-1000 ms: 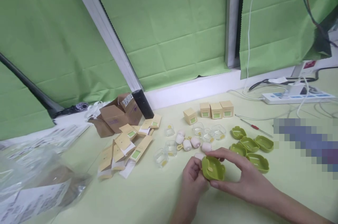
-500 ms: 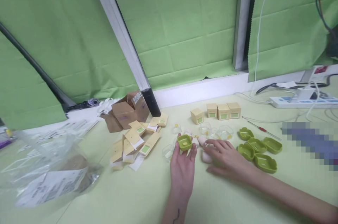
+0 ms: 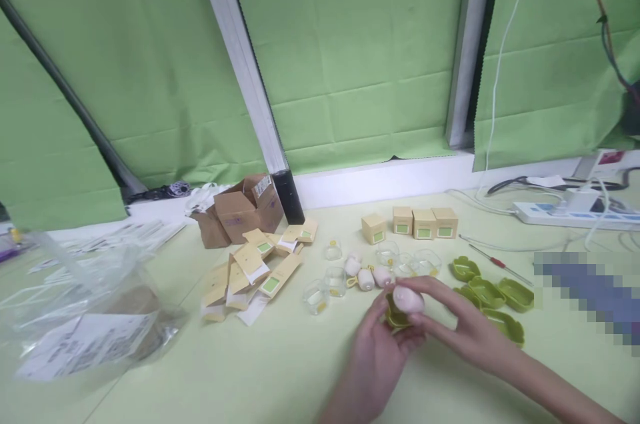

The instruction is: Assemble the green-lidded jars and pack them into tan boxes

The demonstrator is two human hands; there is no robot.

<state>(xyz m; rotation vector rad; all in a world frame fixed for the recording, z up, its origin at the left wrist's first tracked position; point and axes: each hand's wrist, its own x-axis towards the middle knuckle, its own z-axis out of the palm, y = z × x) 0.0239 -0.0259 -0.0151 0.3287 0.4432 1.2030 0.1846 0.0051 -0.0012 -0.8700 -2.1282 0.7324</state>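
Note:
My left hand [image 3: 376, 361] is closed around a small green dish [image 3: 394, 319], holding it low over the table. Pinched between the thumb and fingers of my right hand [image 3: 463, 325] is a pale pink rounded piece [image 3: 409, 300]. It sits over the dish's opening; whether it touches the inside I cannot tell. Just beyond my hands lie more pale pink pieces [image 3: 367, 279], some with a yellow loop. Clear plastic shells [image 3: 315, 297] with yellow spots stand about them. Several larger green flower-shaped dishes [image 3: 517, 294] lie to the right, partly behind my right hand.
Small tan boxes [image 3: 425, 224] stand at the back. Flat tan cartons [image 3: 250, 263] are heaped on the left, before an open brown cardboard box [image 3: 250, 214]. A clear plastic bag [image 3: 145, 317] lies far left. Rightward are a red-handled screwdriver [image 3: 497, 263] and a power strip [image 3: 530, 214].
My right hand has picked up a pale pink piece and brought it to the green dish. My left hand has moved right and nearer with the dish, which is now tilted.

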